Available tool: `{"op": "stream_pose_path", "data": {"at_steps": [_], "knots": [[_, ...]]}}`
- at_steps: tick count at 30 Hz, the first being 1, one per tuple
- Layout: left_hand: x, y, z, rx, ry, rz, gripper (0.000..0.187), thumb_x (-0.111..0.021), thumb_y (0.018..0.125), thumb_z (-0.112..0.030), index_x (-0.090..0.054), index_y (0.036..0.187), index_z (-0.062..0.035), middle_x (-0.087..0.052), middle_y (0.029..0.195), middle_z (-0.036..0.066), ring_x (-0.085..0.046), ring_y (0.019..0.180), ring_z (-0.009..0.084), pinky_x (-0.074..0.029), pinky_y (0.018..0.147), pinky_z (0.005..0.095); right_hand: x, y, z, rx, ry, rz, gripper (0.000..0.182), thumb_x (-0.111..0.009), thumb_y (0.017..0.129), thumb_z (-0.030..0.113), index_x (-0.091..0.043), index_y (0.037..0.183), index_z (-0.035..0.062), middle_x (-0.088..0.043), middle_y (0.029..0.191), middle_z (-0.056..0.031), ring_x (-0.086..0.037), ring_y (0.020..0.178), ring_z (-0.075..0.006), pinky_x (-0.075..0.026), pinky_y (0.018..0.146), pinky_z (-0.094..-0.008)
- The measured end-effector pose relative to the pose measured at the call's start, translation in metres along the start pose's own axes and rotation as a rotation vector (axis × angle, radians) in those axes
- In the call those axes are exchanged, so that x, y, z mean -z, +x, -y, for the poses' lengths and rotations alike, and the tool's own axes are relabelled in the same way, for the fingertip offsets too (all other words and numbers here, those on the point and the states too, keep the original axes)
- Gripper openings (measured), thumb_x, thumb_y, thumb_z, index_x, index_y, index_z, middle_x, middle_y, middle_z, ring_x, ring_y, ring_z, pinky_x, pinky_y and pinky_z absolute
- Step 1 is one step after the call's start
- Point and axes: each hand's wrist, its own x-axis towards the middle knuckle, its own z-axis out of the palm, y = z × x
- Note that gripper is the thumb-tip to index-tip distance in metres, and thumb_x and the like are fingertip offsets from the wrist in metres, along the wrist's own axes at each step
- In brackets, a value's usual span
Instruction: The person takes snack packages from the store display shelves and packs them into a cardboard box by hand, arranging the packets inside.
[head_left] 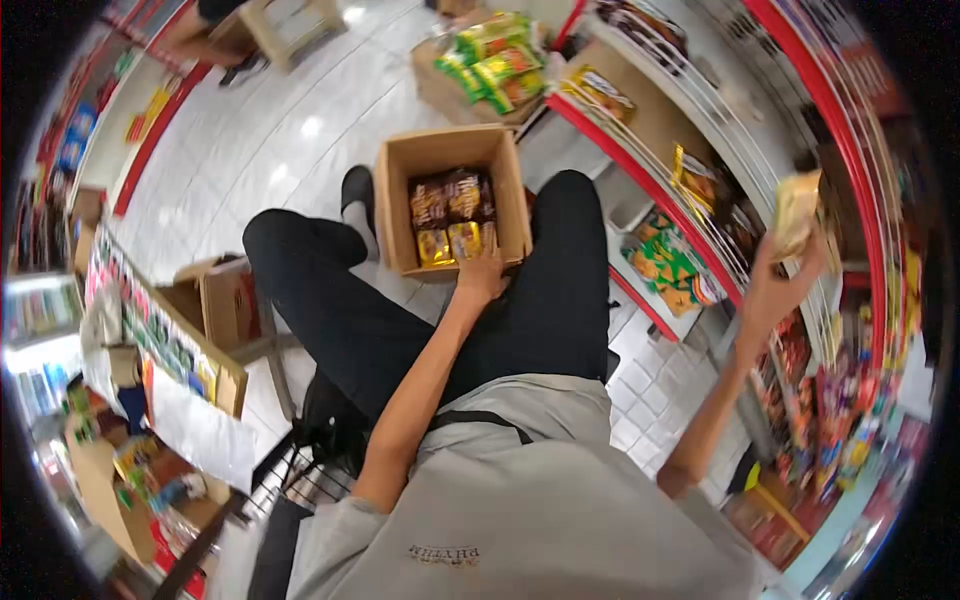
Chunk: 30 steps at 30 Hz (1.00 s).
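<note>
An open cardboard box (392,205) stands between my knees, with brown packets (463,197) and yellow packets (434,248) inside. My left hand (483,275) reaches over the box's near edge, its fingers against the packets at the near right corner; whether it grips one I cannot make out. On the right, my right hand (787,285) is raised beside the shelves, holding a pale yellow packet (797,212) by its lower end. That packet is slightly blurred.
Red-edged shelves (640,170) with snack packets curve along the right. Green packets (503,65) lie on a carton beyond the box. Another carton (232,305) and a rack (165,320) stand left. Part of another person's leg (195,40) shows at the top left.
</note>
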Motion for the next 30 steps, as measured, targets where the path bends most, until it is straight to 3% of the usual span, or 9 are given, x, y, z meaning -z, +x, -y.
{"op": "stream_pose_path", "data": {"at_steps": [4,5,6,10,12,17,23,26,30], "knots": [[0.026,-0.02,0.005,0.095,-0.107,0.107,0.067,-0.066,0.094,-0.051,-0.054,0.142,-0.0052,-0.063,0.134,0.017,-0.056,0.131,0.0367,-0.027,0.111,0.0768,-0.085,-0.058,0.104,-0.014,0.236,0.448,0.046,-0.08,0.084,0.014,-0.061,0.124,-0.0002,-0.067,0.125,-0.0111,-0.065,0.116,-0.0229,-0.051,0.101,-0.038],[0.03,-0.03,0.005,0.146,-0.064,0.085,0.07,-0.066,0.094,-0.053,-0.054,0.143,-0.0047,-0.063,0.134,0.016,-0.055,0.132,0.0368,-0.025,0.111,0.0783,-0.113,-0.066,0.134,-0.271,0.35,0.742,0.048,-0.084,0.081,0.017,-0.064,0.12,-0.0017,-0.069,0.122,-0.0129,-0.07,0.107,-0.0248,-0.055,0.092,-0.0393],[0.032,-0.036,0.007,0.196,-0.02,0.062,0.072,-0.066,0.093,-0.056,-0.054,0.143,-0.0043,-0.063,0.135,0.016,-0.055,0.132,0.0368,-0.023,0.112,0.0798,-0.159,-0.093,0.133,-0.168,0.498,0.801,0.051,-0.084,0.08,0.026,-0.065,0.118,-0.0025,-0.072,0.117,-0.0168,-0.073,0.099,-0.0319,-0.057,0.086,-0.0439],[0.032,-0.043,0.031,0.265,0.042,-0.076,0.063,-0.068,0.088,-0.054,-0.066,0.124,-0.0022,-0.064,0.127,0.019,-0.057,0.125,0.0362,-0.026,0.106,0.0823,-0.308,-0.184,0.147,0.133,-0.069,1.566,0.053,-0.083,0.08,0.044,-0.073,0.111,0.0024,-0.075,0.102,-0.0188,-0.074,0.099,-0.0328,-0.06,0.08,-0.0444],[0.021,-0.036,0.043,0.27,-0.013,-0.053,0.062,-0.069,0.088,-0.054,-0.067,0.123,-0.0023,-0.064,0.127,0.02,-0.057,0.124,0.0368,-0.026,0.106,0.082,-0.367,-0.247,0.132,0.305,-0.255,1.624,0.052,-0.082,0.081,0.051,-0.077,0.102,0.0034,-0.076,0.103,-0.0166,-0.074,0.101,-0.0308,-0.061,0.079,-0.0438],[-0.002,-0.019,0.054,0.29,-0.179,0.051,0.061,-0.071,0.087,-0.051,-0.067,0.124,-0.0036,-0.065,0.126,0.019,-0.059,0.122,0.0384,-0.026,0.106,0.0811,-0.44,-0.382,0.078,0.163,-0.384,1.672,0.043,-0.074,0.084,0.028,-0.069,0.121,0.0056,-0.07,0.12,-0.0178,-0.068,0.113,-0.0369,-0.06,0.088,-0.0463],[-0.011,-0.013,0.053,0.216,-0.328,0.111,0.059,-0.073,0.086,-0.047,-0.066,0.128,-0.0066,-0.065,0.129,0.016,-0.059,0.124,0.0384,-0.027,0.106,0.0805,-0.444,-0.405,0.083,0.238,-0.613,1.776,0.059,-0.074,0.093,0.04,-0.061,0.133,-0.0008,-0.065,0.132,-0.0158,-0.07,0.11,-0.0255,-0.061,0.083,-0.0394],[0.009,0.0,0.054,0.276,-0.282,0.301,0.062,-0.074,0.086,-0.044,-0.061,0.136,-0.0091,-0.061,0.137,0.014,-0.056,0.13,0.0369,-0.03,0.106,0.0794,-0.451,-0.384,0.088,-0.089,-0.535,1.966,0.056,-0.069,0.097,0.036,-0.057,0.14,0.0011,-0.06,0.139,-0.0184,-0.064,0.119,-0.0277,-0.058,0.084,-0.0421],[-0.007,0.015,0.051,0.218,-0.386,0.412,0.067,-0.075,0.086,-0.043,-0.056,0.143,-0.0115,-0.057,0.144,0.012,-0.053,0.135,0.0361,-0.033,0.106,0.0779,-0.453,-0.378,0.101,0.063,-0.718,2.032,0.046,-0.066,0.099,0.033,-0.064,0.134,0.0021,-0.067,0.125,-0.0183,-0.066,0.108,-0.0274,-0.055,0.073,-0.0481]]}}
